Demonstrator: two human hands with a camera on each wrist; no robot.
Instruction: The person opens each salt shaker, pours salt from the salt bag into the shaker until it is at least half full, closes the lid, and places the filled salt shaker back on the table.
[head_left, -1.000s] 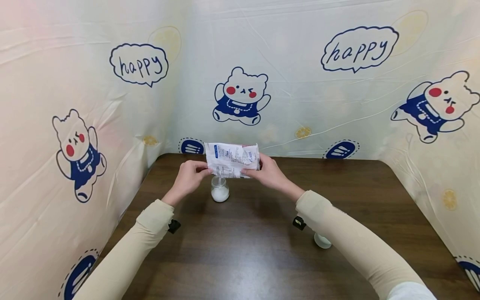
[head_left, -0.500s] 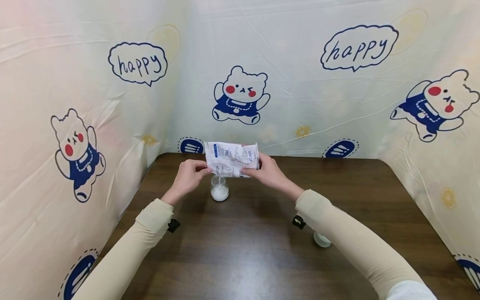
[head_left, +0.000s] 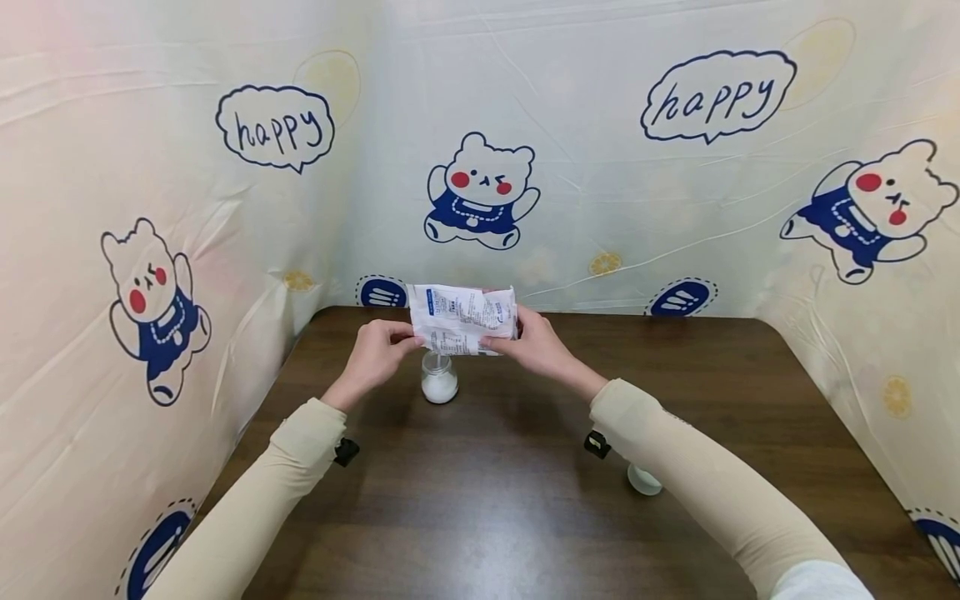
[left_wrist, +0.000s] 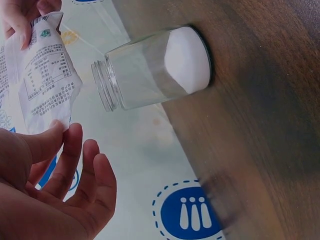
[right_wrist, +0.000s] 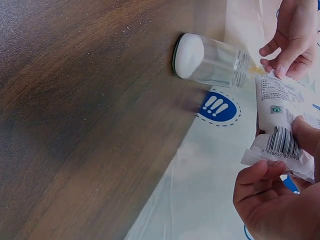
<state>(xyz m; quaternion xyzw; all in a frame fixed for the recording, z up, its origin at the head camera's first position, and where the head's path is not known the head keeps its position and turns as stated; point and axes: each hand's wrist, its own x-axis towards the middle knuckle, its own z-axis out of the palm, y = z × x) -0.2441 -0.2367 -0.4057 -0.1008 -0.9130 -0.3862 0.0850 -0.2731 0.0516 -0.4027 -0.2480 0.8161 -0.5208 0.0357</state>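
A white printed packet [head_left: 461, 321] with a barcode is held up above and behind a small open glass jar [head_left: 439, 383]. My left hand [head_left: 375, 354] pinches the packet's left end between thumb and forefinger; in the left wrist view its other fingers are spread loosely. The packet's right end is gripped by my right hand [head_left: 538, 343], thumb on the near face. White powder or fine grains [left_wrist: 187, 60] lie in the bottom of the jar, which stands upright on the table. In the right wrist view the packet sits just above the jar's mouth [right_wrist: 241, 69], apart from it.
A second small pale glass item [head_left: 645, 480] stands near the right forearm, partly hidden by the sleeve. Tiny white specks [right_wrist: 127, 30] are scattered on the brown wooden table [head_left: 480, 500]. A printed cloth [head_left: 585, 200] hangs around the table's back and sides.
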